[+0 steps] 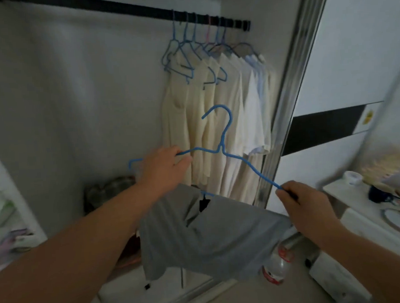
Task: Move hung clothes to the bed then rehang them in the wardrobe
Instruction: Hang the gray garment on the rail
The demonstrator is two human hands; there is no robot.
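Wardrobe [76, 100] open, pale inside, black rail [117, 9] across top. Row of cream and white shirts [218, 118] hangs on blue hangers at rail's right end. Grey garment [206, 239] droops low between both arms, in front of wardrobe. Blue hanger [219, 148] held tilted above it, hook up. Left hand [163, 169] grip curled round hanger's left arm. Right hand [301, 204] grip pinches hanger's right tip, garment edge too.

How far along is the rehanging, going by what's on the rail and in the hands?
Done: pale shirts hang bunched on the black rail. In hand: the left hand and right hand hold a blue hanger over a grey garment, not yet threaded on. Left: dress the hanger and hook it up.
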